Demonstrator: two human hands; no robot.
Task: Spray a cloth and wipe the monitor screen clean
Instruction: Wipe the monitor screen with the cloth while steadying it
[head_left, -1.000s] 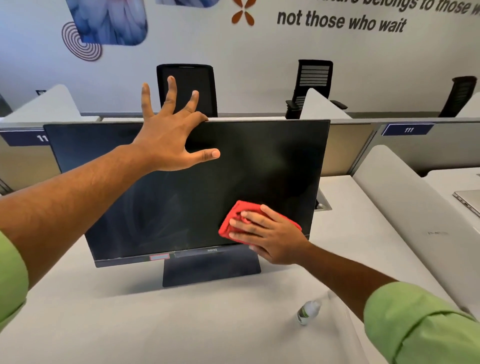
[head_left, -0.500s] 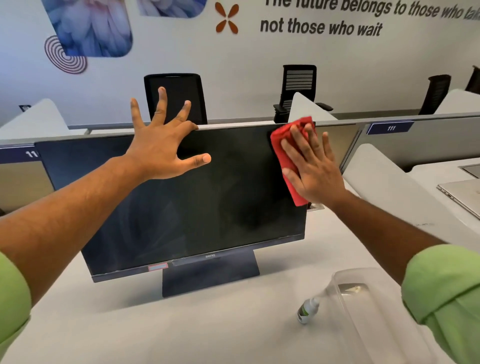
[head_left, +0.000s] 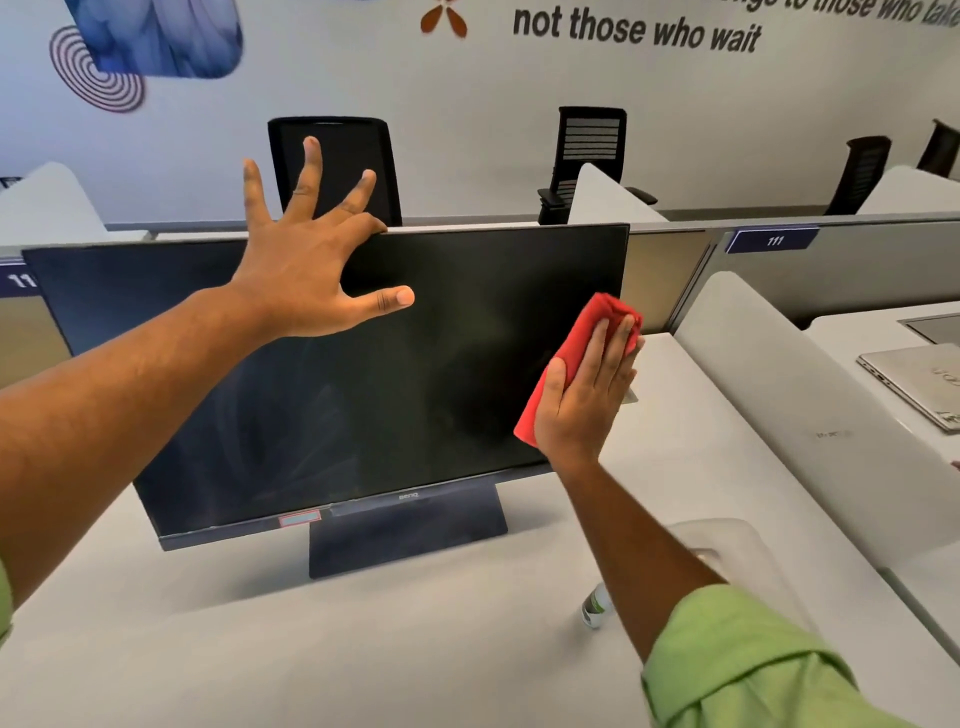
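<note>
Spray bottle (head_left: 597, 608) mostly behind right forearm; laptop (head_left: 919, 382) cut by edge.

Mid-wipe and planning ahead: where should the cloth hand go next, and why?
Probably sweep the right hand and red cloth leftward: they sit at the monitor's right edge, faint streaks show lower left, and the left hand steadies the top.

Right hand (head_left: 584, 400) with red cloth (head_left: 571, 358) now lower on monitor (head_left: 363, 389) right edge, down from top right corner half second ago; before that, near bottom bezel. Cloth now bunched above fingertips.
</note>
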